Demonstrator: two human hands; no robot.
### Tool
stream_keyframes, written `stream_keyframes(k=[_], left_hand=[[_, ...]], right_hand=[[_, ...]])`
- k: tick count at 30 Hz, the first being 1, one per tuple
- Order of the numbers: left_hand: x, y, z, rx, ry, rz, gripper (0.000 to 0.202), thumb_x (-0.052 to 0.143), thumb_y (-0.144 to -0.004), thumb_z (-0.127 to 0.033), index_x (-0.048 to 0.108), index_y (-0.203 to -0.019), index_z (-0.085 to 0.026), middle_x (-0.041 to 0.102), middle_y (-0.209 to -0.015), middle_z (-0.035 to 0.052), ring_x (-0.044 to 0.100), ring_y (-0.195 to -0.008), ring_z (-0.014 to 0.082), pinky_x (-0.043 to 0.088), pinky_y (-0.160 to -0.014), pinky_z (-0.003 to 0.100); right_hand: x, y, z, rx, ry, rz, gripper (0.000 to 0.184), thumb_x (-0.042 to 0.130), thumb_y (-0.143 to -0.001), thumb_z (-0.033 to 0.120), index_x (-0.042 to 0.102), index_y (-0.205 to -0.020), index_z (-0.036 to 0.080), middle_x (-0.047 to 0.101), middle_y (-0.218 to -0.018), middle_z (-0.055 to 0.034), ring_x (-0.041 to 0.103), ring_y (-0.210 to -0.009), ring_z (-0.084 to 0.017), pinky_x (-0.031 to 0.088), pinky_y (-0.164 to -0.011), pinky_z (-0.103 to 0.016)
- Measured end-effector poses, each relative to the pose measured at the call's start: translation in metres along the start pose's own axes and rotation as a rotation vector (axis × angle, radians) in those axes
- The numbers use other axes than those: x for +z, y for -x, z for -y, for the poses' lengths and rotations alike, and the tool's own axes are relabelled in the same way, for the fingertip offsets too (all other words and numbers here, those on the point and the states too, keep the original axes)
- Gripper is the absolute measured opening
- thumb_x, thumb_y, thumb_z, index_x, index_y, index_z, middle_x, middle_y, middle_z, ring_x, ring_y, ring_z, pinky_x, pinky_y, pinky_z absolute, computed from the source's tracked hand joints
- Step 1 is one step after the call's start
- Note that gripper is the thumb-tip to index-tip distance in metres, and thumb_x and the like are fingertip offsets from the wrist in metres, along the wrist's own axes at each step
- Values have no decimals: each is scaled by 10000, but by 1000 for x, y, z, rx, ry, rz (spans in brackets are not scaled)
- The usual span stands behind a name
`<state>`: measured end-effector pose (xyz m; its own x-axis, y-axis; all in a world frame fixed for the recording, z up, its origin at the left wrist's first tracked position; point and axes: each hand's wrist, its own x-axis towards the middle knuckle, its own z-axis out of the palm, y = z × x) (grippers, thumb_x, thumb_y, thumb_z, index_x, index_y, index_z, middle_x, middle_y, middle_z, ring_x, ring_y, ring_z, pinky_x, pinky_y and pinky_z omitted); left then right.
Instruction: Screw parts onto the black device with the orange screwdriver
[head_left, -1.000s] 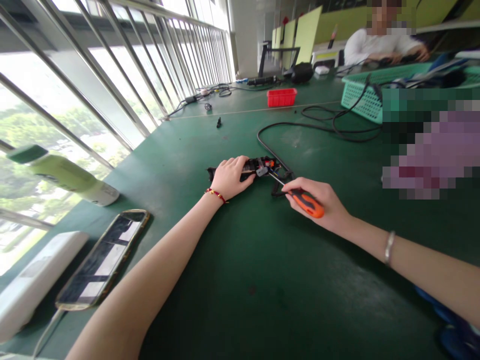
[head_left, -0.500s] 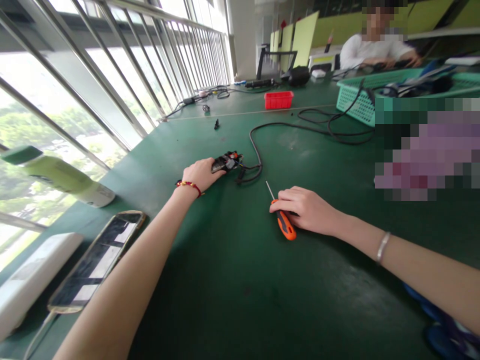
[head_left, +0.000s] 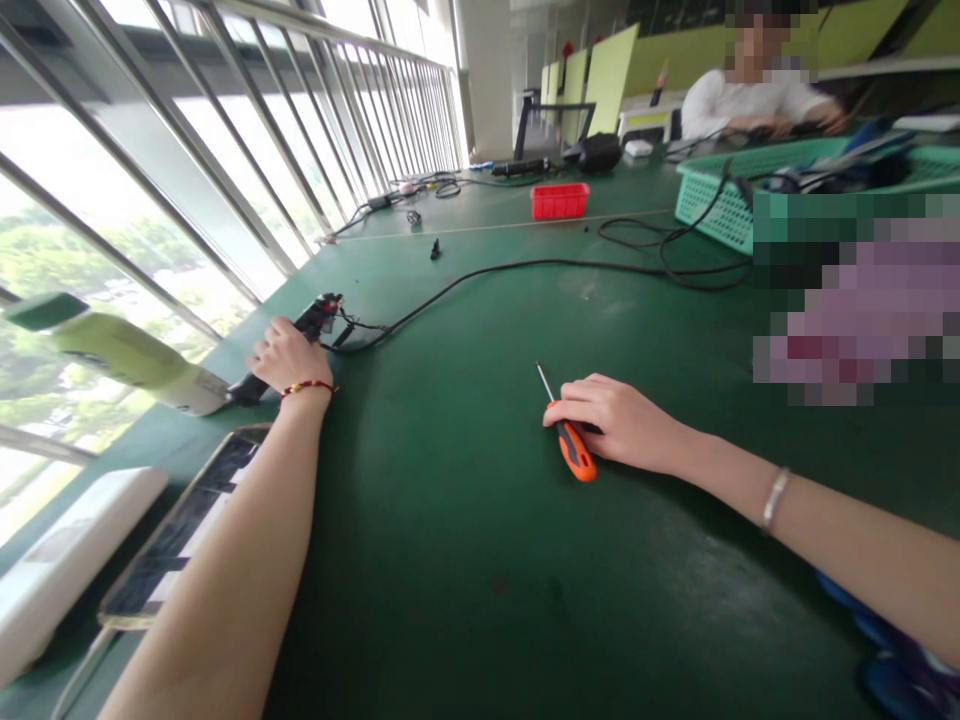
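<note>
My left hand (head_left: pixel 287 356) is closed over the middle of a long black corded device (head_left: pixel 321 316) at the left of the table. Wires and small red parts show at the device's far end, and its other end points toward the green bottle (head_left: pixel 120 355); my palm hides the middle. A black cable (head_left: pixel 480 270) runs from the device across the table to the right. My right hand (head_left: pixel 622 418) rests on the table, its fingers on the handle of an orange and black screwdriver (head_left: pixel 576 452). The screwdriver's thin metal shaft points away from me.
A phone (head_left: pixel 195 520) and a white power bank-like box (head_left: pixel 75 560) lie at the near left. A red basket (head_left: pixel 559 202), a small black piece (head_left: pixel 435 250) and a green basket (head_left: pixel 712 205) stand farther back. Metal railings line the left. A person sits at the far right.
My left hand has moved left with the black corded device, bringing it beside the bottle and drawing the cable out straighter. My right hand and the screwdriver have stayed almost still.
</note>
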<state>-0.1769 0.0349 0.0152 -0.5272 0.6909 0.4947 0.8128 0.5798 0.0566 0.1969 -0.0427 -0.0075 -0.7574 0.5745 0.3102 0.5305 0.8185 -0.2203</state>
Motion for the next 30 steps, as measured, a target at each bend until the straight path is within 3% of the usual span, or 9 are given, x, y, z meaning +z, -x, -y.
stream_keyframes(k=[3,9,15,19,24,27,30], left_hand=[[4,-1,4,25,20,-82,332,474,-774,-181,428,-1098,-123,574,-1110,139,529,-1031,302,365,-814,394],[6,0,2,78,-4,-47,368,499,-714,-139,447,-1078,-138,553,-1115,129,495,-1045,290,338,-837,382],[5,2,7,91,98,-31,351,424,-766,-151,433,-1115,-116,512,-1134,141,451,-1031,288,298,-850,426],[0,5,9,158,180,-119,341,377,-807,-192,421,-1138,-123,487,-1140,124,425,-1040,289,276,-877,438],[-12,16,-10,385,182,-174,322,416,-804,-222,457,-1115,-154,502,-1087,79,426,-1052,252,271,-923,386],[-18,32,-38,597,267,-114,316,447,-785,-209,492,-1095,-172,514,-1101,72,432,-1075,244,274,-938,376],[-21,56,-74,880,446,-16,336,481,-763,-202,531,-1095,-191,518,-1145,81,463,-1079,225,324,-920,342]], right_hand=[[0,0,1,3,0,0,183,507,-811,107,634,-915,186,594,-802,-29,524,-739,-146,372,-724,-282],[0,0,1,6,-2,-8,191,503,-806,105,634,-915,191,591,-796,-30,526,-733,-145,376,-718,-280],[-1,0,2,7,2,0,196,507,-794,93,631,-913,188,594,-800,-32,530,-737,-150,378,-724,-285],[-1,-1,2,-7,28,-13,176,501,-801,101,625,-901,177,591,-795,-38,522,-720,-148,380,-715,-286],[0,1,2,-71,55,-99,165,481,-795,106,594,-894,175,565,-780,-33,489,-665,-136,372,-631,-254],[0,3,3,-72,54,-207,181,451,-812,115,572,-931,177,548,-794,-38,476,-646,-137,372,-581,-247],[-1,5,4,-42,53,-367,191,437,-834,125,553,-971,190,553,-829,-51,507,-718,-160,416,-632,-273]])
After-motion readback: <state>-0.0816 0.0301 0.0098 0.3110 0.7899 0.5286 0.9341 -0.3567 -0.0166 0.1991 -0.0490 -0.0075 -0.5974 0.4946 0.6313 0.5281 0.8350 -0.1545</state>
